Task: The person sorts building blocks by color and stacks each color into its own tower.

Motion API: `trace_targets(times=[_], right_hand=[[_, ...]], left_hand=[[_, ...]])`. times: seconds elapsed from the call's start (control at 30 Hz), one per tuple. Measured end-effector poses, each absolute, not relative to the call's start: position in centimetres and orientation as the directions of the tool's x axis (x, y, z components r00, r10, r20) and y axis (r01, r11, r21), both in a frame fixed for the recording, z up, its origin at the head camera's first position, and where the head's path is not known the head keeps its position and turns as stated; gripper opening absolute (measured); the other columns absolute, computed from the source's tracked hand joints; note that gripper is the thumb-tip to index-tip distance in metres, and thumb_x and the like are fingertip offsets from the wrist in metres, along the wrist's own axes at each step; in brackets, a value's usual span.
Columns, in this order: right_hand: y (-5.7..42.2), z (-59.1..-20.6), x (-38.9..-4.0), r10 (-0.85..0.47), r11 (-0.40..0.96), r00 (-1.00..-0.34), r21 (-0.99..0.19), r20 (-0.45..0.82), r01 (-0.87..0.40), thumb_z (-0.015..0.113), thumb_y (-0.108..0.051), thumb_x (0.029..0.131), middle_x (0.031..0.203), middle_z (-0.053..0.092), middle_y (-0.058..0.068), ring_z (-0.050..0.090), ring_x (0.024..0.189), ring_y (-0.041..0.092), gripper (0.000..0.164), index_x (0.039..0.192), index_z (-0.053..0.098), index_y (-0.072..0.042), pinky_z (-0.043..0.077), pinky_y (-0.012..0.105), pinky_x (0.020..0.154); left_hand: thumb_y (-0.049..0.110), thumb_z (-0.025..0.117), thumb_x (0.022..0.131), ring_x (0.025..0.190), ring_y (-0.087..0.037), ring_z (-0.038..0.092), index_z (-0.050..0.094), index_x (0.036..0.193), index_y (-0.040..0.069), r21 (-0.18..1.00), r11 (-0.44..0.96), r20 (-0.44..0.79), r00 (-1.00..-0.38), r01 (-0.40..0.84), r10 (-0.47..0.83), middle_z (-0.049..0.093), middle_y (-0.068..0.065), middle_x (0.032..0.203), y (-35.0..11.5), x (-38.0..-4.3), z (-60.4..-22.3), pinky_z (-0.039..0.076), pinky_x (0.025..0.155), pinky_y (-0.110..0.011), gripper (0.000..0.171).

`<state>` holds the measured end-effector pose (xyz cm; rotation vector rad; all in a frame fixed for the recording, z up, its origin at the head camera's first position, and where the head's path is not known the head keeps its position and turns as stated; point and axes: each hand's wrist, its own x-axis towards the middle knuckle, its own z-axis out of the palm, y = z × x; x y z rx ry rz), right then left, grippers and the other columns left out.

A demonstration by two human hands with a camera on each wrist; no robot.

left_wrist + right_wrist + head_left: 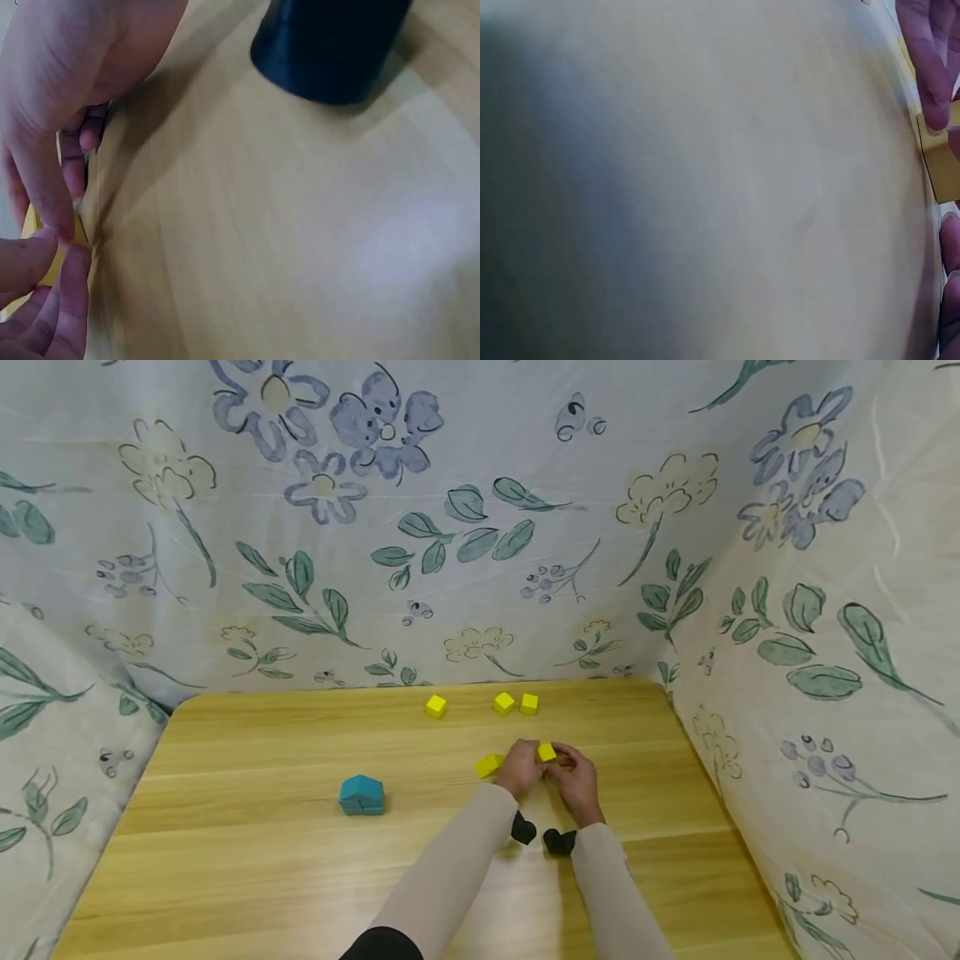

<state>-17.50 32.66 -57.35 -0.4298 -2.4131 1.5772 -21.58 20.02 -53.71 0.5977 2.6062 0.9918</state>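
Observation:
Both hands meet right of the table's middle around a small yellow cube (546, 752). My left hand (521, 768) grips the cube from its left side, a fingertip (934, 112) lying on the block's face in the right wrist view. From the right, my right hand (577, 783) pinches the same cube with thumb and forefinger; its fingertips show close to the left hand's in the left wrist view. Just left of the left hand lies another yellow block (490, 766), partly covered by that hand.
Three yellow cubes stand near the table's far edge, one (436, 707) apart from the pair (504, 702) to its right. A blue house-shaped block piece (362, 795) sits left of centre on the wooden table (247, 860). Floral cloth (450, 610) hangs behind and beside.

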Motion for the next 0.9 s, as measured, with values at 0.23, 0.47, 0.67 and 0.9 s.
trace_targets(times=[0.23,0.47,0.67,0.9], right_hand=[[32.8,-57.1,-17.3,0.349,0.415,-0.936,-0.901,0.034,0.122,0.079,-0.001,0.077,0.101,0.066,0.02,0.055,0.084,0.025,0.041,0.116,0.067,0.003,0.043,0.018,0.066],[33.4,-57.0,-16.7,0.299,0.421,-0.954,-0.895,-0.014,0.145,0.079,-0.001,0.077,0.094,0.066,0.018,0.054,0.07,0.016,0.042,0.117,0.066,0.004,0.045,0.02,0.06],[33.8,-57.0,-16.4,0.249,0.395,-0.967,-0.908,-0.044,0.143,0.079,0.0,0.077,0.094,0.064,0.017,0.053,0.07,0.016,0.045,0.119,0.065,0.002,0.045,0.02,0.06],[34.2,-57.1,-15.7,0.228,0.398,-0.974,-0.911,-0.012,0.104,0.08,-0.008,0.078,0.094,0.065,0.016,0.054,0.07,0.014,0.043,0.118,0.066,0.001,0.046,0.021,0.06]], left_hand=[[0.007,0.07,0.088,0.106,-0.029,0.058,0.06,0.121,-0.005,0.735,0.64,-0.078,-0.91,0.224,0.408,0.062,-0.016,0.111,20.3,-21.1,-54.1,0.046,0.096,-0.038,0.036],[0.003,0.072,0.083,0.102,-0.029,0.061,0.064,0.114,-0.004,0.749,0.614,-0.036,-0.912,0.246,0.409,0.065,-0.016,0.107,20.3,-20.5,-54.6,0.048,0.092,-0.037,0.032],[0.004,0.069,0.087,0.102,-0.028,0.06,0.063,0.116,-0.003,0.735,0.617,-0.034,-0.894,0.281,0.447,0.065,-0.015,0.108,20.3,-20.2,-54.9,0.049,0.091,-0.035,0.031],[0.006,0.064,0.092,0.108,-0.027,0.058,0.061,0.119,-0.001,0.695,0.63,-0.017,-0.867,0.347,0.498,0.063,-0.013,0.113,20.0,-19.6,-54.6,0.046,0.096,-0.034,0.029]])
